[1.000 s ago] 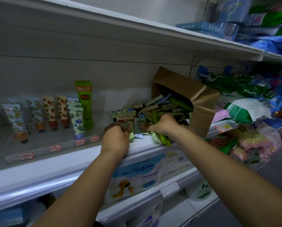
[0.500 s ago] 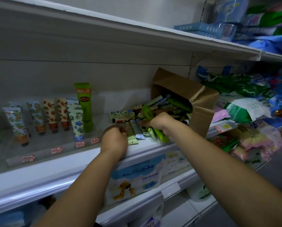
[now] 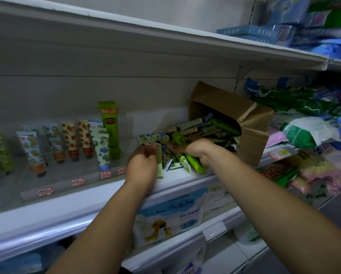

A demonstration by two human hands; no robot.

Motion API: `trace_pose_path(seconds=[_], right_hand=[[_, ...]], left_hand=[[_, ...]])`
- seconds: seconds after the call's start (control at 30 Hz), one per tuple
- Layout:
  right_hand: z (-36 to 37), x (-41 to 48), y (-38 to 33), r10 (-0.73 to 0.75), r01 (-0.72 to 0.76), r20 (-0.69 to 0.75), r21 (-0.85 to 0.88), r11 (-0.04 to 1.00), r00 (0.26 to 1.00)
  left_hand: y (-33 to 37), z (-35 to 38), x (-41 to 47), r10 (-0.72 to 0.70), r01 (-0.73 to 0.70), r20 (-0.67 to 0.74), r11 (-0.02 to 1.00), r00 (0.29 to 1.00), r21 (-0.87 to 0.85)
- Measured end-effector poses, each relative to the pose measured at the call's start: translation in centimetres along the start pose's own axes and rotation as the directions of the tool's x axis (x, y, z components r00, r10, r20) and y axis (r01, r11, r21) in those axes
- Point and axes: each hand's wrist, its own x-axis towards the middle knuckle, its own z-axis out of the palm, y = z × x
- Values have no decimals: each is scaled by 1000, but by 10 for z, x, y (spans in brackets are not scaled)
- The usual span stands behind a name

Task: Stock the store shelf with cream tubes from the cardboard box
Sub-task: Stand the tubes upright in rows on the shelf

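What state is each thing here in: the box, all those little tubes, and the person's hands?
cardboard box, tipped on its side, flaps open, mouth facing left.
loose tubes, lying in a heap, spilling from the box mouth.
patterned tubes, standing upright in a row, caps down.
tall green tube, standing upright beside that row.
left hand, holds a pale green tube.
right hand, grips a bunch of tubes.

Pretty dim overall, with a cool bluish cast. The upper shelf (image 3: 165, 32) throws a broad shadow over the back panel (image 3: 86, 86) below it. There's a pale glare streak along the shelf rail (image 3: 27, 240) lower left. The wide-angle lens bows the shelf lines, and the packets (image 3: 314, 175) at the right edge look soft and smeary.
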Motion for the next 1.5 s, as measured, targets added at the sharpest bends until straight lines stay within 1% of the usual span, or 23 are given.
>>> trace_pose_path(seconds=[0.07, 0.2, 0.33, 0.43, 0.53, 0.63, 0.8, 0.87, 0.97, 1.07, 1.13, 1.23, 1.37, 1.5], right_hand=[[-1, 0, 1, -3, 3, -2, 10, 1000, 1000], [0, 0, 2, 6, -10, 49, 69, 998, 999], [8, 2, 0, -8, -8, 86, 184, 983, 996], [10, -1, -3, -18, -1, 80, 224, 975, 997], [11, -7, -4, -20, -12, 105, 297, 955, 994], [10, -13, -6, -64, 45, 41, 370, 928, 997], [3, -34, -15, -207, 194, -10, 399, 896, 978], [2, -44, -18, -246, 223, -8, 449, 865, 969], [3, -63, -25, -312, 257, 18, 520, 815, 950], [7, -82, -31, -373, 312, 20, 507, 804, 928], [13, -96, -37, -407, 334, 48, 488, 806, 912], [26, -115, -46, -422, 317, 96, 516, 796, 902], [55, -141, -59, -453, 293, 165, 564, 772, 876], [95, -165, -72, -483, 298, 250, 531, 793, 839]], left_hand=[[0, -1, 2, -9, 9, -1, 1000, 1000, 21], [-2, -3, 5, -33, 33, -2, 999, 999, 13], [-3, -5, 4, 2, -3, -28, 999, 1000, -48], [-4, -6, 3, -8, 4, -34, 992, 999, -124], [-4, -7, 2, -15, 10, -27, 983, 1000, -185], [-1, -7, -3, 6, -13, -29, 971, 1000, -239], [14, -9, -12, 16, -25, -29, 944, 999, -330], [25, -11, -18, -3, -13, -44, 929, 999, -369], [40, -16, -28, -5, -7, -25, 889, 1000, -457], [49, -31, -45, -10, 8, -2, 845, 1000, -535], [49, -44, -54, -36, 49, 34, 791, 999, -610], [54, -67, -76, -50, 54, 26, 723, 998, -689], [53, -101, -102, -78, 43, -15, 692, 997, -721], [50, -137, -129, -124, 16, -97, 692, 988, -721]])
